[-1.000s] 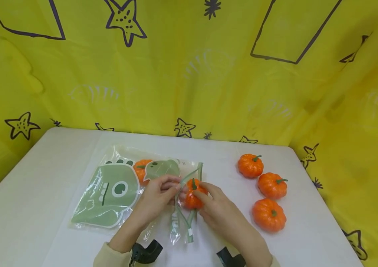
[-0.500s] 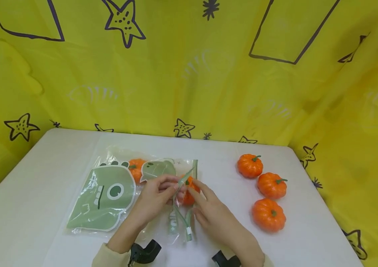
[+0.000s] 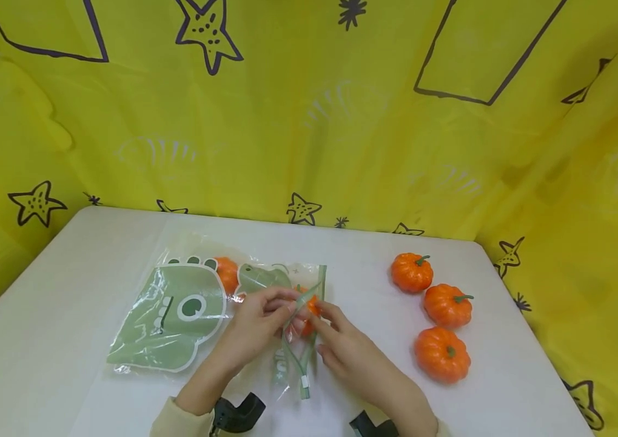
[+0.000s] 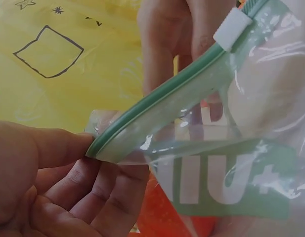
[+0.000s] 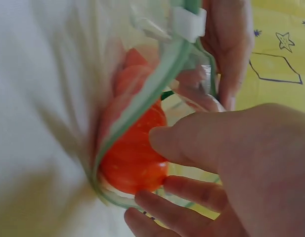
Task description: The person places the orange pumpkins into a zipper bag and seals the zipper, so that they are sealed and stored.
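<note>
A clear zip bag with green dinosaur prints (image 3: pixel 188 315) lies across the middle of the table, its mouth facing right. My left hand (image 3: pixel 265 315) pinches one side of the green zip edge (image 4: pixel 157 96) between thumb and fingers, and the mouth gapes. A small orange toy pumpkin (image 5: pixel 132 163) sits in that mouth. My right hand (image 3: pixel 347 352) reaches in from the right: its thumb touches the pumpkin, and its fairly straight fingers spread along the pumpkin's lower side. Through the film shows another orange pumpkin (image 3: pixel 227 273), partly hidden by the prints.
Three more orange pumpkins, one at the back (image 3: pixel 412 272), one in the middle (image 3: pixel 447 305) and one nearest me (image 3: pixel 442 355), stand on the right of the white table (image 3: pixel 101 255). A white slider (image 4: pixel 232 28) sits on the zip. Yellow cloth (image 3: pixel 265 133) hangs behind.
The pumpkin at my right hand has moved left into the bag's mouth, so the zip edge now partly covers it. My right hand followed leftward and its grip loosened; my left keeps its pinch.
</note>
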The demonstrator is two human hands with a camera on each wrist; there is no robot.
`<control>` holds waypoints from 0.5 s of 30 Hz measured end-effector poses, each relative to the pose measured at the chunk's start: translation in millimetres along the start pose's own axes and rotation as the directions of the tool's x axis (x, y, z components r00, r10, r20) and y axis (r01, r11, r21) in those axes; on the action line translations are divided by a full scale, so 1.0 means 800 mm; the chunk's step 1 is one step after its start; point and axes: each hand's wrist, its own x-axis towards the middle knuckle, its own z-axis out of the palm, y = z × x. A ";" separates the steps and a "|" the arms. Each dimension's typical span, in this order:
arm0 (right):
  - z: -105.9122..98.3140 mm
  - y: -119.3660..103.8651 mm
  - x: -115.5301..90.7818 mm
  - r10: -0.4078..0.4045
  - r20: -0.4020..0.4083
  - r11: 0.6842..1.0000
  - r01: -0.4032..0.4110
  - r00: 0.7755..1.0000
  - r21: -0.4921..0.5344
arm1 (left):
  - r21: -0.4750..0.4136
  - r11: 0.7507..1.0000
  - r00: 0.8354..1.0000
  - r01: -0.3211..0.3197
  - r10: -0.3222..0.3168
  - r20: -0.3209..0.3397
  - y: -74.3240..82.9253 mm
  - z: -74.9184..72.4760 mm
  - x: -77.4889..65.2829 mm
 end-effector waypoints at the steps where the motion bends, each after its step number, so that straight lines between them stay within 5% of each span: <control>1: 0.002 0.000 0.001 0.002 -0.004 1.000 -0.002 1.000 0.002 | 0.001 1.000 1.000 0.003 -0.003 -0.004 0.001 -0.001 0.000; 9: 0.017 0.000 0.005 0.038 0.022 0.999 -0.039 0.999 0.035 | -0.024 0.999 0.998 0.038 -0.036 0.046 0.001 -0.007 -0.001; 15: 0.008 0.001 0.003 0.059 0.066 0.997 -0.063 0.996 0.046 | -0.025 0.998 0.998 0.062 -0.062 0.009 0.002 -0.012 0.000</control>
